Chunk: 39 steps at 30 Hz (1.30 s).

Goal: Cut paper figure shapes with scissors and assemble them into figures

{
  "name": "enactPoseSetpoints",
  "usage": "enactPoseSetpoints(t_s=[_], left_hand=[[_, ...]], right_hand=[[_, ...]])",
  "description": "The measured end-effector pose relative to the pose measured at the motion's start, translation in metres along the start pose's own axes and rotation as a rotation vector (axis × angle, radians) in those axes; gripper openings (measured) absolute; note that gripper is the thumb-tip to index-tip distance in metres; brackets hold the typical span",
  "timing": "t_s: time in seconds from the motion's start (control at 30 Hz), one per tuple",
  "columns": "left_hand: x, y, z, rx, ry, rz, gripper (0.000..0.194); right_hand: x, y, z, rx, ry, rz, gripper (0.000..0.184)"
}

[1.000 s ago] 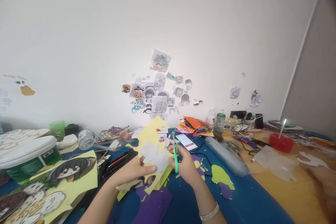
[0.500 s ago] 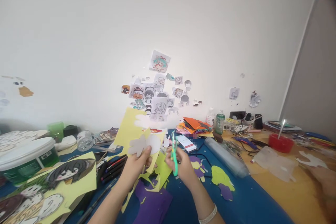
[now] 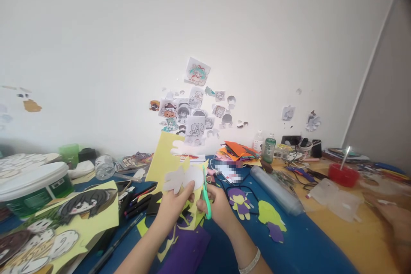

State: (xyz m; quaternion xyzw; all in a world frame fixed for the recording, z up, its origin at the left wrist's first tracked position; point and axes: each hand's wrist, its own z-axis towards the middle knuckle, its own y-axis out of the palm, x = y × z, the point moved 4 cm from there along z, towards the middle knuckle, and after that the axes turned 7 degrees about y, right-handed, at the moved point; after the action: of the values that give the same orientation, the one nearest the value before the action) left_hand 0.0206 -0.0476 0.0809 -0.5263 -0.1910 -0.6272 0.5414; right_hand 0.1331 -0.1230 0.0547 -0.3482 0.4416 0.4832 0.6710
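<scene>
My left hand (image 3: 181,199) pinches a white paper cutout (image 3: 176,180) against a sheet of yellow paper (image 3: 163,150) whose edge is cut away. Green-handled scissors (image 3: 206,199) are gripped in my right hand (image 3: 215,203), their blades upright at the right edge of the cutout. Under my hands lie yellow scraps (image 3: 167,246) and purple paper (image 3: 189,250). To the right rest a purple and yellow paper doll (image 3: 239,202) and a yellow-green cutout (image 3: 269,216).
A phone (image 3: 228,173), stacked coloured paper (image 3: 239,152) and a clear plastic roll (image 3: 276,190) lie beyond my right hand. A white-lidded tub (image 3: 35,186), black markers (image 3: 138,206) and coloured character drawings (image 3: 80,209) fill the left. Another person's hand (image 3: 388,212) shows at far right.
My hands have drawn closer together. The scissors moved left to the cutout's edge, and the yellow sheet with the cutout shifted slightly right. The paper doll is now uncovered.
</scene>
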Motion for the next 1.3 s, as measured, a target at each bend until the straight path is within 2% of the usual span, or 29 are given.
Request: enactPoseSetpoints(t_s=[0.17,0.3,0.47,0.7,0.83,1.0,1.1,1.3], left_hand=[[-0.003,0.001,-0.001,0.020,-0.048,-0.033,0.030],[-0.002,0.005,-0.002,-0.014,-0.058,0.007,0.032],[-0.003,0.004,-0.004,0.097,-0.065,-0.014,0.034],[-0.003,0.001,-0.002,0.064,-0.048,-0.096,0.039],[-0.001,0.001,-0.001,-0.042,-0.073,-0.068,0.040],[0.001,-0.001,-0.001,-0.021,-0.090,-0.030,0.041],[0.002,0.000,-0.001,-0.057,-0.097,-0.027,0.039],[0.003,0.002,-0.001,-0.033,-0.131,-0.264,0.046]], right_hand=[[-0.001,-0.002,0.000,0.027,0.027,0.009,0.037],[0.009,-0.004,0.005,0.040,0.030,0.040,0.038],[0.022,-0.006,0.009,0.075,0.044,0.046,0.039],[0.020,-0.006,0.007,0.062,0.084,0.047,0.034],[0.012,-0.004,0.003,0.028,0.094,0.032,0.034],[0.005,-0.005,0.001,0.033,0.056,-0.009,0.035],[0.008,-0.006,0.002,0.038,0.071,-0.009,0.035],[0.014,-0.006,0.004,0.026,0.071,0.038,0.036]])
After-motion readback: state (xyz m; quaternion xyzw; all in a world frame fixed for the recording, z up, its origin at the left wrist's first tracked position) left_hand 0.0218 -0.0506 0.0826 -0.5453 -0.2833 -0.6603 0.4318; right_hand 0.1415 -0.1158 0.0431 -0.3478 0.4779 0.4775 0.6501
